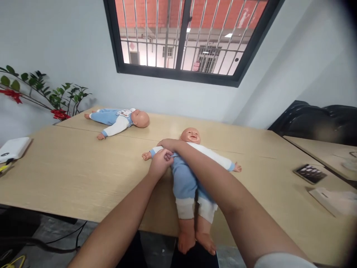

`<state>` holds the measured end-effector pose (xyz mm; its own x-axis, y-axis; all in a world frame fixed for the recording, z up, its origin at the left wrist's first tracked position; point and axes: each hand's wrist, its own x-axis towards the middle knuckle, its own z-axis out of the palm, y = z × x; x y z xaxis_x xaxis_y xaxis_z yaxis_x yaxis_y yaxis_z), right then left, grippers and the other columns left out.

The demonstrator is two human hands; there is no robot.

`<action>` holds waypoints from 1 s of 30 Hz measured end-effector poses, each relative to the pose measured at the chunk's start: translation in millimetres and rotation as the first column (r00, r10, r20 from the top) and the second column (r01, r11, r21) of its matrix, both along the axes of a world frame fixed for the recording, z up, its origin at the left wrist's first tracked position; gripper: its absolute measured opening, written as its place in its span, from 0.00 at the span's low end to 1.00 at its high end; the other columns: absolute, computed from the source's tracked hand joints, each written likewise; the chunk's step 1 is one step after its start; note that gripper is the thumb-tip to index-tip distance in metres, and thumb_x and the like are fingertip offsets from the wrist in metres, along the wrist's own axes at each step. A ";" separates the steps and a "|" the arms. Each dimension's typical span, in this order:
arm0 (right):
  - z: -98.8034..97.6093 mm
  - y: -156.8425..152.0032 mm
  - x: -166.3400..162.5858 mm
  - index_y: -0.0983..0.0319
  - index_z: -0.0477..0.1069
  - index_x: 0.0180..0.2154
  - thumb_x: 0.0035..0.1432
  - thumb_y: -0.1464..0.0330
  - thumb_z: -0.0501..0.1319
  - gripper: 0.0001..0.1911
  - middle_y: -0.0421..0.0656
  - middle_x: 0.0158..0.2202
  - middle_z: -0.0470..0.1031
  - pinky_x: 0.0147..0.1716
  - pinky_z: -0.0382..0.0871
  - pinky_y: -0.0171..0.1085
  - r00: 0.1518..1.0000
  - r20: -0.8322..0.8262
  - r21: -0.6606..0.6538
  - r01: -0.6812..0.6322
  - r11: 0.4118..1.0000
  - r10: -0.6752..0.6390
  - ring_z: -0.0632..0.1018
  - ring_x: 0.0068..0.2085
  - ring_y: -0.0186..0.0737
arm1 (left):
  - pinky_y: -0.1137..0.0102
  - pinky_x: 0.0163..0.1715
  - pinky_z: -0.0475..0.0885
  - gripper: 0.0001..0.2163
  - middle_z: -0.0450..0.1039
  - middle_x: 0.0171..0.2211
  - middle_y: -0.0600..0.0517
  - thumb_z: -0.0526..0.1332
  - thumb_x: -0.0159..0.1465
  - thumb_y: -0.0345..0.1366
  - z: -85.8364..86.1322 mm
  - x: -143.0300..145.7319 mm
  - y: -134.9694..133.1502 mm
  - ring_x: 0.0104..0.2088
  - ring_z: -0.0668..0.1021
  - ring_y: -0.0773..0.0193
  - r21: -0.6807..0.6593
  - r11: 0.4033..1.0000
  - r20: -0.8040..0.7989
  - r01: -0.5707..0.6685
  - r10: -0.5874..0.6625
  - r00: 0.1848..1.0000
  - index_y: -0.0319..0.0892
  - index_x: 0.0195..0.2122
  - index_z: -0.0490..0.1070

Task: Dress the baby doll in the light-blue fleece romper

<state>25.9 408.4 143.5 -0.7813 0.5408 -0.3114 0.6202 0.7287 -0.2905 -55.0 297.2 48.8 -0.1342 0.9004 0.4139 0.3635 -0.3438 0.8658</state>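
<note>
A baby doll (184, 176) in a white and light blue outfit lies on its back, its head toward the window and its bare feet past the table's near edge. At the side of its chest, on the left of the view, my left hand (161, 160) is closed, fingers curled against the edge of the doll's clothes (182, 175). My right hand (168, 143) reaches across the doll's chest to the same side, just beyond my left hand. Its fingers are mostly hidden, so their grip does not show. My right forearm covers part of the doll's body.
A second doll (111, 118) in similar clothes lies at the back left of the wooden table (83, 167). A white device (13, 149) with a cable is at the left edge. On the right are a phone (310, 174) and a white box (333, 201).
</note>
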 end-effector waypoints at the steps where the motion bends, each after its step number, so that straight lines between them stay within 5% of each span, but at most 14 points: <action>1: 0.9 0.1 3.0 0.62 0.79 0.38 0.51 0.74 0.64 0.11 0.43 0.35 0.83 0.35 0.67 0.37 1.000 -0.028 0.009 -0.012 1.000 0.012 0.77 0.33 0.41 | 0.71 0.31 0.69 0.06 0.71 0.29 0.55 0.63 0.55 0.27 1.1 0.1 -0.5 0.28 0.71 0.68 0.003 1.000 -0.011 -0.008 0.008 1.000 0.42 0.33 0.73; 6: 15.9 -6.6 44.1 0.65 0.66 0.58 0.54 0.68 0.63 0.29 0.48 0.46 0.79 0.37 0.69 0.37 0.922 -0.387 0.195 0.111 0.975 -0.027 0.77 0.38 0.43 | 0.69 0.34 0.69 0.06 0.69 0.30 0.55 0.63 0.56 0.27 4.1 1.1 -3.9 0.29 0.72 0.66 0.007 0.991 -0.067 -0.130 0.130 0.989 0.43 0.34 0.71; 9: 25.9 -20.8 75.1 0.61 0.62 0.64 0.53 0.75 0.55 0.35 0.48 0.57 0.73 0.51 0.70 0.43 0.858 -0.507 0.301 0.079 0.950 0.089 0.76 0.51 0.47 | 0.68 0.36 0.70 0.06 0.69 0.33 0.53 0.60 0.60 0.27 7.0 3.3 -7.7 0.31 0.72 0.65 0.048 0.972 -0.053 -0.231 0.233 0.971 0.43 0.37 0.69; 12: 29.6 -38.7 96.0 0.60 0.67 0.61 0.50 0.79 0.52 0.35 0.48 0.58 0.71 0.59 0.66 0.45 0.839 -0.516 0.382 0.047 0.923 0.170 0.72 0.58 0.48 | 0.69 0.37 0.70 0.07 0.68 0.36 0.51 0.56 0.63 0.26 10.5 7.5 -13.1 0.35 0.73 0.64 0.117 0.961 0.005 -0.249 0.251 0.968 0.44 0.40 0.67; 18: 15.5 -53.2 104.0 0.61 0.70 0.58 0.55 0.79 0.55 0.29 0.51 0.54 0.72 0.50 0.68 0.44 0.880 -0.475 0.471 0.255 0.845 -0.001 0.75 0.50 0.50 | 0.72 0.34 0.70 0.05 0.69 0.38 0.52 0.56 0.66 0.28 13.8 12.8 -24.1 0.33 0.73 0.66 0.239 0.948 0.032 -0.209 0.207 0.978 0.44 0.41 0.65; 21: 11.2 -53.7 103.0 0.59 0.73 0.55 0.55 0.79 0.57 0.27 0.50 0.51 0.73 0.43 0.67 0.41 0.919 -0.394 0.516 0.217 0.829 0.005 0.75 0.46 0.49 | 0.72 0.34 0.70 0.03 0.69 0.39 0.52 0.57 0.67 0.31 13.5 12.2 -25.8 0.33 0.73 0.67 0.265 0.937 0.036 -0.226 0.225 0.974 0.44 0.40 0.64; 27: 18.4 -62.6 108.0 0.58 0.78 0.42 0.56 0.78 0.58 0.16 0.48 0.42 0.74 0.43 0.64 0.40 0.929 -0.347 0.453 0.047 0.890 0.128 0.75 0.45 0.47 | 0.72 0.35 0.72 0.03 0.69 0.40 0.51 0.57 0.67 0.31 10.1 9.9 -21.9 0.34 0.74 0.67 0.170 0.958 0.124 -0.230 0.211 0.970 0.44 0.41 0.64; 30: 20.5 -67.7 108.9 0.57 0.79 0.44 0.55 0.79 0.57 0.20 0.46 0.43 0.75 0.46 0.65 0.41 0.904 -0.396 0.336 -0.022 0.942 0.162 0.75 0.46 0.46 | 0.72 0.35 0.71 0.02 0.69 0.39 0.51 0.59 0.66 0.31 10.6 6.9 -19.3 0.37 0.75 0.65 0.151 0.961 0.115 -0.232 0.216 0.969 0.43 0.40 0.67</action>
<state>134.8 340.8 164.0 -0.8511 0.4743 0.2251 0.4202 0.8724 -0.2495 -48.1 277.9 59.4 -0.3716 0.7644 0.5269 0.3647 -0.4017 0.8400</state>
